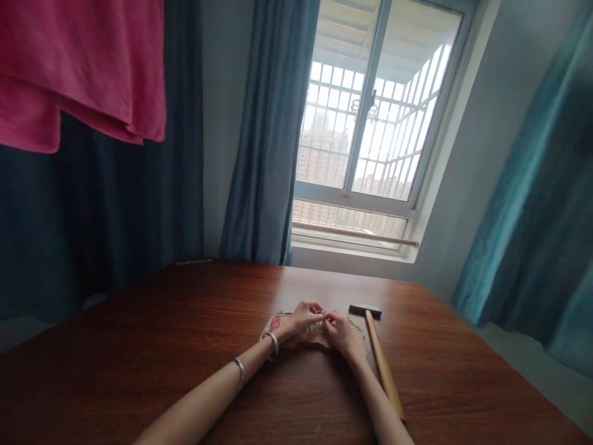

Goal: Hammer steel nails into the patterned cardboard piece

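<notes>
I see my two hands meeting over a small patterned cloth [279,324] that lies flat on the wooden tabletop [139,346], about midway across it and toward the far side. My left hand [303,317] rests on the cloth's middle and my right hand [341,334] covers its right part. Both hands are curled narrow, with the fingertips pinched together where the hands touch. What they pinch is too small for me to make out; it may be the cloth's upper edge or something small on it. Two silver bracelets [273,343] sit on my left forearm. Just beside my right hand lies a hammer [380,361], its dark head pointing away from me and its long wooden handle running back along my right forearm. Beyond the tabletop are a barred window [370,123] and blue curtains [264,154], and a pink cloth [83,68] hangs at upper left.
</notes>
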The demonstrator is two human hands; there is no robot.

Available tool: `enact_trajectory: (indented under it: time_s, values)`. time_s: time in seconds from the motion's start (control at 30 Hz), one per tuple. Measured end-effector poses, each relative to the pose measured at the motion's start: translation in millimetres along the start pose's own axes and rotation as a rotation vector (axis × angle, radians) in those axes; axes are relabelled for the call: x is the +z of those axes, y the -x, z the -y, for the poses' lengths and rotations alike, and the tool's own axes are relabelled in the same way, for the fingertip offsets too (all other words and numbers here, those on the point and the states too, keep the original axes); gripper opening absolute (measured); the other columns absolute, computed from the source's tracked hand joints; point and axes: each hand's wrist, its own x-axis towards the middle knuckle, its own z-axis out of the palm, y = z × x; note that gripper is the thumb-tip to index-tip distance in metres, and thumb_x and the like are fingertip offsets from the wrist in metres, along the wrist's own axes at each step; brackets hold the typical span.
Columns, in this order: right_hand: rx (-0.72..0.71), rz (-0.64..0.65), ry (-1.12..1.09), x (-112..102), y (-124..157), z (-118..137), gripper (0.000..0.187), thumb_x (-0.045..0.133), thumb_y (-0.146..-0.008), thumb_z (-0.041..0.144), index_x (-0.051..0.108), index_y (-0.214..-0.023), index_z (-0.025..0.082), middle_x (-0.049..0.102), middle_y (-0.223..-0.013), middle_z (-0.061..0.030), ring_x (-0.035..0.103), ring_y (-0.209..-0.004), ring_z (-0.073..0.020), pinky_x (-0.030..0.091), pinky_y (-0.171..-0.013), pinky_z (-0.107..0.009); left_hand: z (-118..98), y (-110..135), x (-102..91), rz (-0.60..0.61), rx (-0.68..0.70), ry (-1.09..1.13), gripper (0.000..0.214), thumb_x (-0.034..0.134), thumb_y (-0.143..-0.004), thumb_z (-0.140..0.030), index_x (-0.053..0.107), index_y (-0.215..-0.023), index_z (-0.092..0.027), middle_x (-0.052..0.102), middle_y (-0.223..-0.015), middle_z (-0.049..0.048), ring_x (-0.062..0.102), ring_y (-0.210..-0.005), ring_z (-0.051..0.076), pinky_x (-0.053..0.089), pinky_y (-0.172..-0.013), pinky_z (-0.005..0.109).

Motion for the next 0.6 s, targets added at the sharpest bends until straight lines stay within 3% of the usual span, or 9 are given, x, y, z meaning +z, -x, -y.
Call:
enact_trajectory:
  time_s: [0.3,0.4,0.47,0.6]
  values:
    - [0.066,0.071,0.052,-8.8,-0.1,13.7,0.021,0.047,-0.081,0.023,0.068,-0.083,0.021,0.064,-0.086,-0.0026,0.059,-0.076,-0.0134,0.043,-0.072,-0.021,-5.1,1.4,-2.0,0.044,-0.018,0.011,0.029,0.064,-0.065,-0.035,0.069,-0.080,-0.010,0.067,-0.075,0.0052,0.058,-0.073,0.016,0.043,-0.064,0.022]
    - [0.115,0.040,0.163,-32.2,4.1,15.6,0.026,0.048,-0.079,0.024,0.065,-0.098,0.017,0.063,-0.095,-0.0078,0.060,-0.083,-0.0173,0.044,-0.076,-0.025,-6.0,2.6,-2.6,0.045,-0.024,0.006,0.027,0.063,-0.065,-0.031,0.069,-0.081,-0.010,0.067,-0.076,0.0051,0.058,-0.073,0.016,0.043,-0.063,0.022]
    - [0.178,-0.002,0.371,-55.0,12.9,13.1,0.030,0.049,-0.078,0.023,0.063,-0.103,0.016,0.061,-0.101,-0.0122,0.056,-0.098,-0.0229,0.041,-0.084,-0.029,-3.8,2.9,-1.6,0.034,-0.037,0.007,0.026,0.062,-0.065,-0.029,0.069,-0.082,-0.009,0.067,-0.075,0.0052,0.057,-0.071,0.016,0.042,-0.061,0.022]
    - [0.534,0.038,0.708,-92.3,39.3,3.5,0.042,0.048,-0.078,0.030,0.054,-0.115,0.011,0.059,-0.102,-0.0202,0.058,-0.094,-0.0323,0.044,-0.076,-0.039,3.3,2.1,1.3,0.018,-0.025,0.022,0.026,0.060,-0.065,-0.027,0.068,-0.081,-0.009,0.067,-0.073,0.0053,0.058,-0.069,0.015,0.041,-0.059,0.021]
